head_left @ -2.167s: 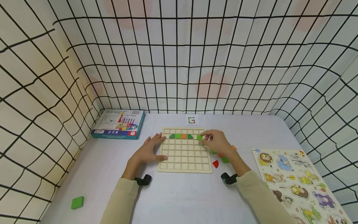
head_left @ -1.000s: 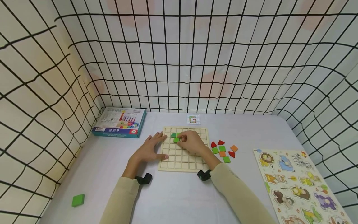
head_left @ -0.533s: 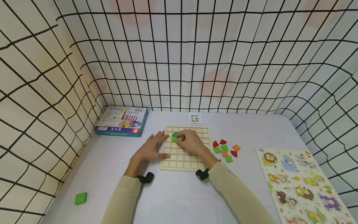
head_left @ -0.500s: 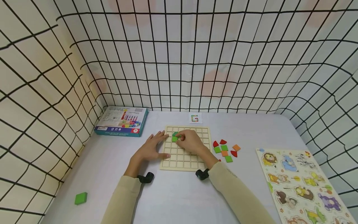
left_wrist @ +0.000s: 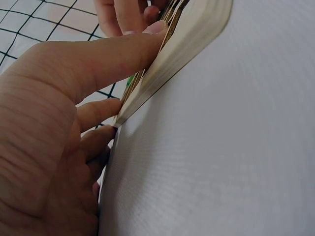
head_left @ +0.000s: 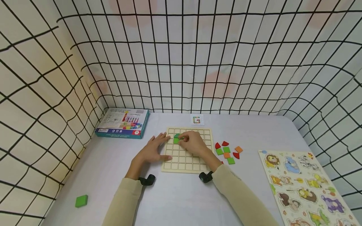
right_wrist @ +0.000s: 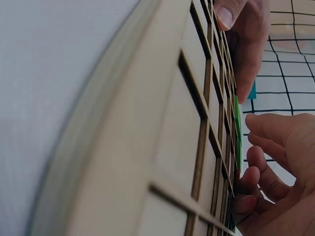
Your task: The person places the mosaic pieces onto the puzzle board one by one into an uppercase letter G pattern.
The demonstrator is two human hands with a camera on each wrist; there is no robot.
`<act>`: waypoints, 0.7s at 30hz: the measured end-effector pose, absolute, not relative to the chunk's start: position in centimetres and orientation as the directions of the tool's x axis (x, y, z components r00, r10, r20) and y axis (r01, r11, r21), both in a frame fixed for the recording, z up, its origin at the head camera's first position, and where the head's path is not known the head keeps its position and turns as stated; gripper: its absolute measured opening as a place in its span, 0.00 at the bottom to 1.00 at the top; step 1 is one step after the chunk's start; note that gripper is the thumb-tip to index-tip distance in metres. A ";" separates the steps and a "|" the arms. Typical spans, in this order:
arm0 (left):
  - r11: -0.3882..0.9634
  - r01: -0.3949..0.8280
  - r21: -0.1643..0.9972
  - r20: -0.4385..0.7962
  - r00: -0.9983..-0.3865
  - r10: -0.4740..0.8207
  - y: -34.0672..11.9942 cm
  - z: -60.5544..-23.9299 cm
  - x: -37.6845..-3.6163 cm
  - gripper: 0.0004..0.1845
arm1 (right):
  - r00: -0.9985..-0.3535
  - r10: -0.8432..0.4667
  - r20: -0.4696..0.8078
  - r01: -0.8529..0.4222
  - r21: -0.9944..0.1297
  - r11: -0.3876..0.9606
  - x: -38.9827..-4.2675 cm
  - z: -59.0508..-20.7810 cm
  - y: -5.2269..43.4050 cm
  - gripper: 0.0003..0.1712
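Note:
My left hand [head_left: 151, 151] lies along the left side of the wooden grid board [head_left: 186, 171], fingers spread at its edge. In the left wrist view the left thumb [left_wrist: 113, 56] presses on the board's top. My right hand [head_left: 193, 143] is over the upper left of the board with bent fingers, close beside a light green square tile [head_left: 176, 141]. Above that tile sits a dark green rounded tile [head_left: 176, 136]. The right wrist view shows loosely curled fingers [right_wrist: 268, 125] a little apart from a green tile's edge [right_wrist: 237, 123]. The hand hides the rest of that tile row.
Several loose red, green and orange tiles [head_left: 227, 155] lie right of the board. A pattern card [head_left: 197, 119] is behind it. A toy box [head_left: 123, 123] stands back left, a green block [head_left: 81, 201] front left, an animal puzzle board [head_left: 306, 188] right. Black netting surrounds the table.
My right hand has carried a light green square tile from the board's right side to the upper left, where it now lies below the dark green tile. My left hand stayed in place.

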State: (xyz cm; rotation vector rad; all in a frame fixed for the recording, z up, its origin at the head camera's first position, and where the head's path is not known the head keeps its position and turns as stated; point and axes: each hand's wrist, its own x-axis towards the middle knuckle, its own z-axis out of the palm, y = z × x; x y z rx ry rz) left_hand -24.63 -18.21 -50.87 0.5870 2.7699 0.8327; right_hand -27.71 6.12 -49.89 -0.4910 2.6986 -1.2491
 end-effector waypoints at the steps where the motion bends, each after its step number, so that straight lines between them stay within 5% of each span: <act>1: 0.764 0.315 0.563 -0.068 -0.904 0.423 -18.2 -50.9 -24.6 0.52 | -0.941 -0.339 0.024 -0.236 -0.763 0.602 -27.7 -49.8 6.3 0.14; 21: 0.778 0.313 0.545 -0.073 -0.906 0.416 -18.0 -51.3 -24.6 0.53 | -0.963 -0.267 0.034 -0.207 -0.726 0.656 -26.2 -48.6 16.5 0.20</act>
